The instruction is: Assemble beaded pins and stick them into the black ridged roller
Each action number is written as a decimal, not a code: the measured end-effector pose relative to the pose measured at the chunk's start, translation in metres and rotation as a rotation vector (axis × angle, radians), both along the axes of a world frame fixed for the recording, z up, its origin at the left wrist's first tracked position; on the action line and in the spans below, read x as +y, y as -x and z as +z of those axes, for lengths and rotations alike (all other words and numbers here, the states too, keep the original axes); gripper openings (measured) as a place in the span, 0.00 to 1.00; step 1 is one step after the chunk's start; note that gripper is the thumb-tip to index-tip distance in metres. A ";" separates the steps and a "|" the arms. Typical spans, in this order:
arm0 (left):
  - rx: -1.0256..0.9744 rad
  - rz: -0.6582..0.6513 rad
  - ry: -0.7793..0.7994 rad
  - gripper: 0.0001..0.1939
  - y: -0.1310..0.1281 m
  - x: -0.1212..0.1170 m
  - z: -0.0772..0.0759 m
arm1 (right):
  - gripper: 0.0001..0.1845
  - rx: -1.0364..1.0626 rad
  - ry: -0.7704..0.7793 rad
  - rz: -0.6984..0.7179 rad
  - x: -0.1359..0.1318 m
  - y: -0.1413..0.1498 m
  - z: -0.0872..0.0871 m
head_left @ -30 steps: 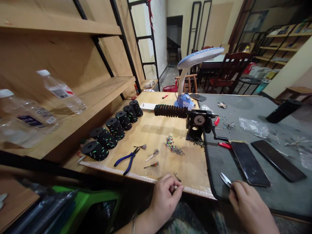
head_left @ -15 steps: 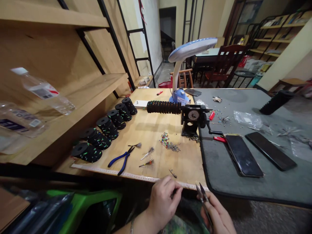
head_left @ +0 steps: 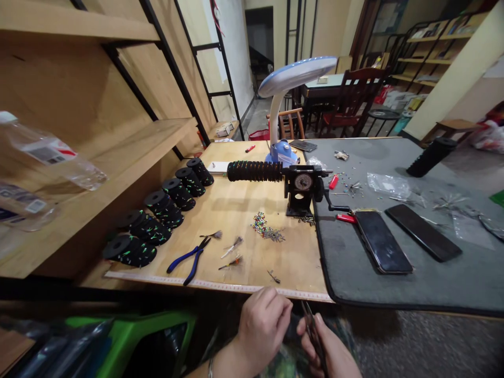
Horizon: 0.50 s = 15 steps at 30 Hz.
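My left hand [head_left: 263, 321] is closed in a pinch just off the table's front edge; what its fingertips hold, if anything, is too small to make out. Beside it, my right hand [head_left: 329, 344] is wrapped round a pair of thread snips [head_left: 312, 326], their narrow blades pointing up and close to the left fingertips. On the wood beyond my hands lies a small metal fishing swivel-like piece [head_left: 273, 276]. Farther off is a pile of tiny coloured beads and metal bits [head_left: 264, 227]. Blue-handled pliers [head_left: 189, 260] rest to the left, near several small bristly bundles [head_left: 232, 262].
A hand-cranked winder [head_left: 302, 189] carries a black foam roll [head_left: 255, 171]. Several black foam spools [head_left: 132, 250] line the left side. A desk lamp [head_left: 281, 152] stands behind. Two phones [head_left: 381, 241] lie on the grey mat [head_left: 354, 286] at right. A measuring tape [head_left: 220, 287] runs along the front edge.
The snips have moved left toward my left hand, and their blades look closer together. My left hand keeps its pinch. The whole view has shifted slightly.
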<state>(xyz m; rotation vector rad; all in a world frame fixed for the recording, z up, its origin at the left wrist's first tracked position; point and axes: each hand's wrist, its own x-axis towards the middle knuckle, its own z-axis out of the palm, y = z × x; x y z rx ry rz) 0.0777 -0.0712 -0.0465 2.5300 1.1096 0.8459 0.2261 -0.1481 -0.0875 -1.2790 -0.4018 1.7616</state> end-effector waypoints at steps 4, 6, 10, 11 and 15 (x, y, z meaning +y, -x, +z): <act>0.019 -0.024 -0.010 0.10 -0.002 -0.001 0.002 | 0.33 0.100 0.029 -0.021 0.001 0.002 0.002; 0.027 -0.042 -0.020 0.11 -0.003 -0.002 0.003 | 0.34 0.127 0.049 -0.041 0.002 0.003 0.005; 0.028 -0.072 -0.035 0.12 -0.005 -0.004 0.002 | 0.34 0.135 0.073 -0.092 0.003 0.004 0.011; 0.027 -0.078 -0.039 0.12 -0.005 -0.004 0.001 | 0.34 0.127 0.075 -0.106 0.003 0.004 0.012; 0.012 -0.107 -0.068 0.12 -0.007 -0.005 0.001 | 0.37 0.060 0.095 -0.119 0.003 0.003 0.013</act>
